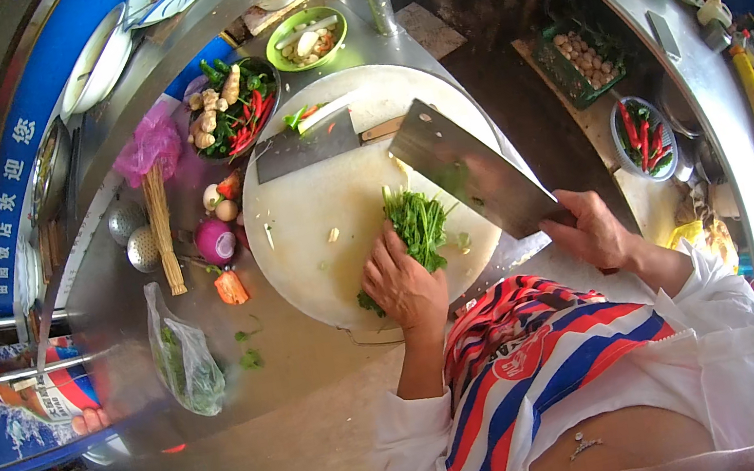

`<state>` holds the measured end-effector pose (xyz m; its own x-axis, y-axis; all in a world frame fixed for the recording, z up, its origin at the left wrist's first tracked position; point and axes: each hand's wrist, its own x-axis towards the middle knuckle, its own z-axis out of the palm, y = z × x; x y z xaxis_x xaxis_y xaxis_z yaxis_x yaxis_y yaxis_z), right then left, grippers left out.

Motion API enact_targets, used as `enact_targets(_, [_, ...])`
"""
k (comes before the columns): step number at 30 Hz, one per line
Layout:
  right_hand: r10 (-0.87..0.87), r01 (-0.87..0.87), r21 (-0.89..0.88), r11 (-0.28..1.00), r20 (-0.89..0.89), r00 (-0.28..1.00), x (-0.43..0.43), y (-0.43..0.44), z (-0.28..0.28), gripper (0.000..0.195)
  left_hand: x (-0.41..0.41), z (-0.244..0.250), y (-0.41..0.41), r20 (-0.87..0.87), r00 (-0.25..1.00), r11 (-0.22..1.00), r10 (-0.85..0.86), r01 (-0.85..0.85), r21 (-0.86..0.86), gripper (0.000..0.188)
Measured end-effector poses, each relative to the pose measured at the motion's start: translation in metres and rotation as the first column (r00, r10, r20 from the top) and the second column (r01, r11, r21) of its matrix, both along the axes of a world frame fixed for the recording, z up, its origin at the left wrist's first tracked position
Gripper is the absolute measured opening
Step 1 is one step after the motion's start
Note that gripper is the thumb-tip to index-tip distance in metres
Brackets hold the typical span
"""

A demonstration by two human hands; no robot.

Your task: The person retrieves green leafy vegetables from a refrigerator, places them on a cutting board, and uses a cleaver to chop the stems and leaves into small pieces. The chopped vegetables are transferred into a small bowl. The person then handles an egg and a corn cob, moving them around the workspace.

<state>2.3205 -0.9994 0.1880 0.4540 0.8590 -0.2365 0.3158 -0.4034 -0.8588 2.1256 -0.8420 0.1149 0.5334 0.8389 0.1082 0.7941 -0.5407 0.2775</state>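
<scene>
My left hand (403,283) presses a bunch of leafy green herbs (420,227) onto the round white chopping board (301,270), fingers curled over its left side. In my right hand (590,227) is the handle of a broad cleaver (470,169). Its wide blade is raised over the board's right part, just beyond the herbs, with green bits stuck to it. Farther back on the board lies a second cleaver (304,149) with a wooden handle (382,129). A cut white-green stalk (328,111) rests beside that blade. Small scraps (333,234) are scattered on the board.
Left of the board are a purple onion (215,242), a carrot piece (231,288), a bamboo brush (163,232) and a plastic bag of greens (187,369). Behind stand a bowl of peppers and ginger (231,110) and a green bowl (306,38). A basket of chillies (644,138) sits at right.
</scene>
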Motion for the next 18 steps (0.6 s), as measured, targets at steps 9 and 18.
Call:
enact_targets(9, [0.501,-0.480,-0.194,0.855,0.550,0.669,0.003,0.050,0.036,0.013,-0.015,0.007,-0.001,-0.068,0.997,0.999,-0.035,0.037,0.031,0.062])
enact_targets(18, [0.536,-0.462,-0.285,0.840,0.573,0.620,-0.010,0.085,0.002,0.013,-0.020,-0.024,-0.001,0.071,0.997,0.986,-0.018,0.006,0.167,0.077])
